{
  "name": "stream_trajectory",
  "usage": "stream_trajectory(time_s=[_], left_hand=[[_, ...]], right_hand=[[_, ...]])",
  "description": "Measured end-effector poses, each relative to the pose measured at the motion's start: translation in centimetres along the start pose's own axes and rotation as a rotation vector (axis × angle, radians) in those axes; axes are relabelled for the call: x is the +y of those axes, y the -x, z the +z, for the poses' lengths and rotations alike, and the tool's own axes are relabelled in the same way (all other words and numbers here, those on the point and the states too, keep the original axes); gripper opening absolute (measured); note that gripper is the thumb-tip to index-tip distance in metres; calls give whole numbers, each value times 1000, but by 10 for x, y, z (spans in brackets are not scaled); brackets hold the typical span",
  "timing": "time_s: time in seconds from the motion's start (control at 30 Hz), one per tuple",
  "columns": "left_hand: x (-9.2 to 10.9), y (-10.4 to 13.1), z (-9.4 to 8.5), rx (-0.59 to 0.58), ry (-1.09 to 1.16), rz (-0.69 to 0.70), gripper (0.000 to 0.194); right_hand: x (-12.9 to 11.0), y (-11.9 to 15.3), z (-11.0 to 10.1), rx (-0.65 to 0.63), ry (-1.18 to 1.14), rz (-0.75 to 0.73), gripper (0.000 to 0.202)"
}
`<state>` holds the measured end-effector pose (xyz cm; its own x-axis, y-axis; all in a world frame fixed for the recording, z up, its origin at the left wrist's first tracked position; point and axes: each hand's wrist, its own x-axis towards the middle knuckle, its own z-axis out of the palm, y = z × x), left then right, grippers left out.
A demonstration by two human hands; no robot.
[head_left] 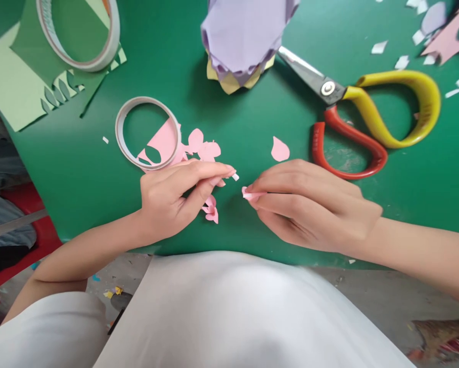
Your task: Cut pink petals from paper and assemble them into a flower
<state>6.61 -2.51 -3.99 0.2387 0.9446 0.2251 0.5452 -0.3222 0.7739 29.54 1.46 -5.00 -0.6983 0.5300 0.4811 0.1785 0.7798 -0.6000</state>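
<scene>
My left hand (179, 197) is closed in a pinch, with a tiny white strip (235, 177) at its fingertips. Facing it, my right hand (314, 207) pinches a pink paper petal (254, 196) that has a narrow white piece at its end. The two hands are a little apart. Under and beside the left hand lie several cut pink petals (208, 149) and a small pink paper flower (211, 210). One loose pink petal (280, 149) rests just beyond the right hand. A narrow tape roll (119, 128) sits on a cut pink sheet (163, 139).
Scissors (328, 89) with red and yellow handles lie at the right, blades toward a purple-and-yellow folded paper piece (248, 36). A larger tape roll (115, 36) rests on green paper sheets (7, 76). White scraps (402, 62) and cut pink paper (450, 41) lie at far right.
</scene>
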Motion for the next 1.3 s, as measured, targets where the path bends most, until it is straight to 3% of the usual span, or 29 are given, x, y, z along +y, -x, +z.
stream_trajectory(time_s=[0.23,0.53,0.77,1.03,1.3], left_hand=[[1,-15,12,137,-31,71,19],[8,-35,13,105,-168,169,9],[4,-34,16,88,-21,95,18],[4,-21,13,-1,80,122,13],[1,-21,15,-17,105,119,7]], right_hand=[[9,-3,-9,-20,-282,171,22],[19,-11,-16,17,-414,242,24],[15,-12,-10,51,-362,294,22],[14,-13,-4,63,-287,193,28],[16,-14,-1,46,-299,122,31]])
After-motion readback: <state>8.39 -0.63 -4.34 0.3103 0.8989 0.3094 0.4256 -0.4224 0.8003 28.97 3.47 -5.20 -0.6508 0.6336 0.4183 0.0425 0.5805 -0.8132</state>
